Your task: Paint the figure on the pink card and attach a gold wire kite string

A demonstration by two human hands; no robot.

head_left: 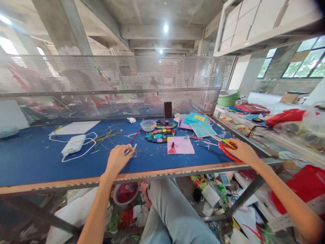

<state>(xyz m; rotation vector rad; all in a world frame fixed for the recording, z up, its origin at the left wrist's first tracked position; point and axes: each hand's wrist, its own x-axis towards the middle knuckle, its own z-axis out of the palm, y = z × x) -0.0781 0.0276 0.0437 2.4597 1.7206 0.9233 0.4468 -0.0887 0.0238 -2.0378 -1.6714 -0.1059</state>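
- Concrete-beamed room (154, 32), blue tabletop (38, 166).
- Left hand (118, 161): fingers (128, 148) pinch a thin white strip (134, 147), 8 o'clock from the paint palette (160, 136).
- Right hand (243, 151): fingers (235, 144) closed around red-handled scissors (226, 153), 4 o'clock from the palette.

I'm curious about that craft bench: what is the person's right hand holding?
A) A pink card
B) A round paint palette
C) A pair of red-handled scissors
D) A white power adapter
C. The right hand is closed around the red-handled scissors, with the red loops showing beside the fingers.
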